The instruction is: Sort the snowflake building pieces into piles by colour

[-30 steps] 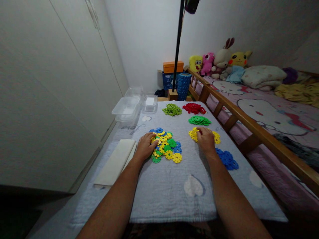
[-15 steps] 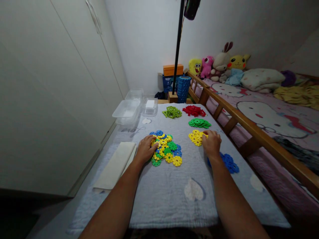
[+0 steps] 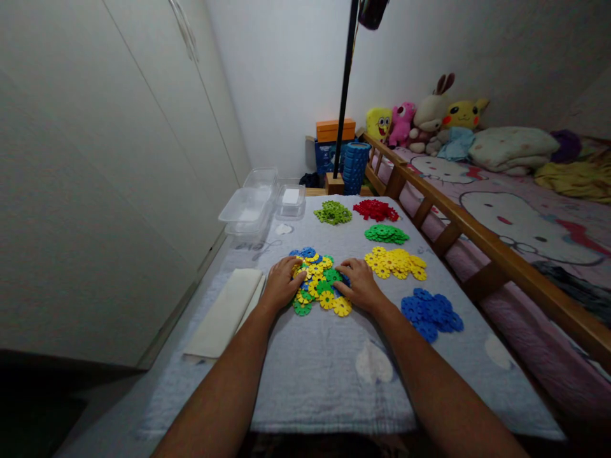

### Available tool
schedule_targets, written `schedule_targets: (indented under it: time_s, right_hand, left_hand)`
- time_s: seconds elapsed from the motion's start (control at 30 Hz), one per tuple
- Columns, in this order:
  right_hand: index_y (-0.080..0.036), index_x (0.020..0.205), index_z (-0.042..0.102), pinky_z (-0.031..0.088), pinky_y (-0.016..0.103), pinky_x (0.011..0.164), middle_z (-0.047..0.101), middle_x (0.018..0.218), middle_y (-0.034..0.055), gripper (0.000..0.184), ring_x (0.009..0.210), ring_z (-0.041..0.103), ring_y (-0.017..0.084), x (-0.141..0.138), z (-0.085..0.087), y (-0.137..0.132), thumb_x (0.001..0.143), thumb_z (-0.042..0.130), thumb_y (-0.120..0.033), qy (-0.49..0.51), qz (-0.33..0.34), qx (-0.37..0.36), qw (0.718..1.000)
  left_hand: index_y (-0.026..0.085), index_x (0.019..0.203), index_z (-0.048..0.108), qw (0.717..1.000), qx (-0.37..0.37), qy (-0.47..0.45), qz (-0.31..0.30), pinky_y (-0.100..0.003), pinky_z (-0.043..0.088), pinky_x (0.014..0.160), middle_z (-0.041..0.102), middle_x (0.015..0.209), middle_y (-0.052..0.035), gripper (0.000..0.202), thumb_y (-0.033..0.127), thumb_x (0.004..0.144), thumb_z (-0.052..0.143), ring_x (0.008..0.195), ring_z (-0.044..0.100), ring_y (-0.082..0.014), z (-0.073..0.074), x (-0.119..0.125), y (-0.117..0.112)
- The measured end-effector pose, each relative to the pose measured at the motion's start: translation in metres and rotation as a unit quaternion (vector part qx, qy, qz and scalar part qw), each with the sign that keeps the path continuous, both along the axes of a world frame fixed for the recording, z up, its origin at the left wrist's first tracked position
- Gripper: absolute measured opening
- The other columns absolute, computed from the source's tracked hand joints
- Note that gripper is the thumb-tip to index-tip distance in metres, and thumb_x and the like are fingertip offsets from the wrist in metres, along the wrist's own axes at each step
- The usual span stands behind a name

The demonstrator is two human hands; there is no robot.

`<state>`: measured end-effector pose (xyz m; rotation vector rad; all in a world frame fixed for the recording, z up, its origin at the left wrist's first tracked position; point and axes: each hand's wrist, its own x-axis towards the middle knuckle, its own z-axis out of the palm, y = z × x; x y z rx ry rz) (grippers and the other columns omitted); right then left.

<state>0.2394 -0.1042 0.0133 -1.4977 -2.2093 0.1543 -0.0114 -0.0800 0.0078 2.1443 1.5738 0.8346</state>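
Observation:
A mixed pile of yellow, green and blue flower-shaped plastic discs (image 3: 315, 286) lies in the middle of the table. My left hand (image 3: 282, 284) rests against its left side, thumb and fingers apart over the edge discs. At the pile's right edge, my right hand (image 3: 359, 284) touches green and blue discs with its fingers spread. To the right lie single-colour heaps: yellow discs (image 3: 396, 262), blue discs (image 3: 432, 312) and green discs (image 3: 386, 234). Farther back are light green pieces (image 3: 333, 213) and red pieces (image 3: 376, 210).
Clear plastic containers (image 3: 243, 207) stand at the back left, one partly over another. A folded cream cloth (image 3: 224, 315) lies left of my left forearm. The bed's wooden rail (image 3: 453, 222) runs along the right side. A black pole (image 3: 344, 95) rises behind the table.
My right hand has moved left from the yellow heap to the mixed pile, uncovering the yellow and blue heaps. My left hand stays at the pile's left side.

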Motion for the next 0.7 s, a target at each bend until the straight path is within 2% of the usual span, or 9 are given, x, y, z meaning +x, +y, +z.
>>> schedule_targets:
  time_s: [0.23, 0.37, 0.5, 0.6, 0.7]
  right_hand:
    - [-0.022, 0.114, 0.071, 0.038, 0.039, 0.097, 0.065, 0.116, 0.0093, 0.028, 0.109, 0.051, 0.026, 0.003, -0.001, 0.001, 0.087, 0.07, -0.029, 0.007, -0.001, -0.004, 1.0]
    - [-0.021, 0.102, 0.073, 0.04, 0.037, 0.092, 0.069, 0.104, 0.0086, 0.016, 0.1, 0.055, 0.024, 0.006, 0.001, 0.002, 0.09, 0.063, -0.024, 0.021, -0.009, -0.013, 1.0]
    - [-0.02, 0.09, 0.072, 0.042, 0.036, 0.087, 0.071, 0.093, 0.0071, 0.014, 0.091, 0.059, 0.022, 0.012, 0.007, 0.004, 0.089, 0.058, -0.021, 0.078, -0.014, -0.021, 0.997]
    - [-0.02, 0.095, 0.07, 0.044, 0.034, 0.082, 0.071, 0.088, 0.0058, 0.016, 0.084, 0.062, 0.021, 0.024, 0.015, 0.005, 0.086, 0.057, -0.023, 0.151, -0.062, -0.008, 0.987]
    - [-0.019, 0.104, 0.067, 0.044, 0.031, 0.073, 0.068, 0.08, 0.0038, 0.024, 0.074, 0.061, 0.02, 0.048, 0.024, 0.006, 0.084, 0.056, -0.027, 0.204, -0.166, 0.017, 0.965]
  left_hand:
    - [0.022, 0.119, 0.066, 1.0, 0.008, 0.001, 0.001, -0.047, 0.041, 0.114, 0.063, 0.136, -0.0099, 0.033, 0.036, 0.091, 0.055, 0.13, 0.056, -0.0268, -0.005, -0.001, 0.002]
    - [0.021, 0.12, 0.065, 1.0, 0.006, 0.004, -0.001, -0.048, 0.041, 0.114, 0.063, 0.137, -0.0105, 0.034, 0.036, 0.091, 0.055, 0.13, 0.056, -0.0274, -0.005, -0.001, 0.002]
    - [0.021, 0.121, 0.065, 1.0, 0.003, 0.003, -0.003, -0.049, 0.04, 0.115, 0.063, 0.137, -0.0109, 0.035, 0.036, 0.091, 0.055, 0.131, 0.055, -0.0279, -0.004, -0.001, 0.001]
    - [0.021, 0.12, 0.065, 1.0, 0.006, 0.001, -0.001, -0.049, 0.041, 0.114, 0.063, 0.137, -0.0105, 0.034, 0.035, 0.091, 0.055, 0.131, 0.055, -0.0277, -0.005, -0.001, 0.001]
    - [0.022, 0.12, 0.066, 1.0, 0.007, 0.0, 0.002, -0.048, 0.041, 0.115, 0.063, 0.137, -0.0101, 0.033, 0.035, 0.091, 0.056, 0.131, 0.055, -0.0274, -0.006, -0.002, 0.001]
